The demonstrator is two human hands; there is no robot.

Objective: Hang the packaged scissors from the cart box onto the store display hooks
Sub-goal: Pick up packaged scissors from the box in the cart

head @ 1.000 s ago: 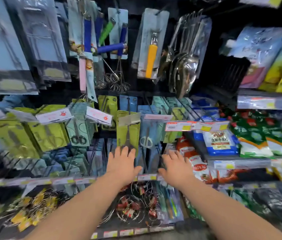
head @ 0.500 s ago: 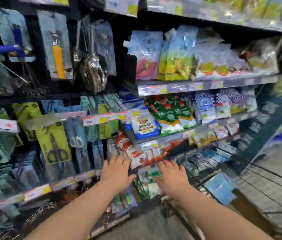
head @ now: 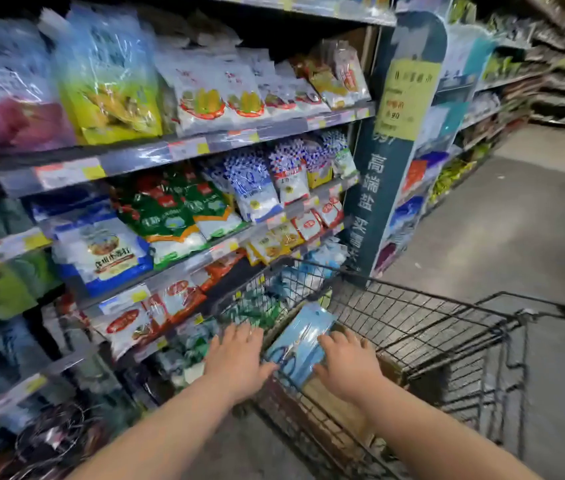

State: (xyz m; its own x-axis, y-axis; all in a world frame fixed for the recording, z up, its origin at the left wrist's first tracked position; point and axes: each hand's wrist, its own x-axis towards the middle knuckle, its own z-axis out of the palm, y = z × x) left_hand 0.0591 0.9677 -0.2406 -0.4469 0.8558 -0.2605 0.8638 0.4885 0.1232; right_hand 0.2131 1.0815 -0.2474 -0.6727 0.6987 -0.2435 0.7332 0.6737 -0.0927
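A light-blue pack of scissors (head: 300, 344) lies tilted on top of a brown cardboard box (head: 336, 407) inside the black wire cart (head: 423, 327). My left hand (head: 237, 358) hovers just left of the pack, fingers spread, holding nothing. My right hand (head: 348, 363) is at the pack's right edge with fingers apart; whether it touches the pack I cannot tell. The scissor display hooks are out of view to the left.
Shelves (head: 184, 147) of bagged food fill the left side, close against the cart's left flank. A dark teal end panel (head: 388, 161) with a yellow sign stands beyond the cart. Grey aisle floor (head: 516, 220) opens to the right.
The view has swung right from the hanging scissor display to the cart. Both hands travelled right and now flank the blue pack in the cart.
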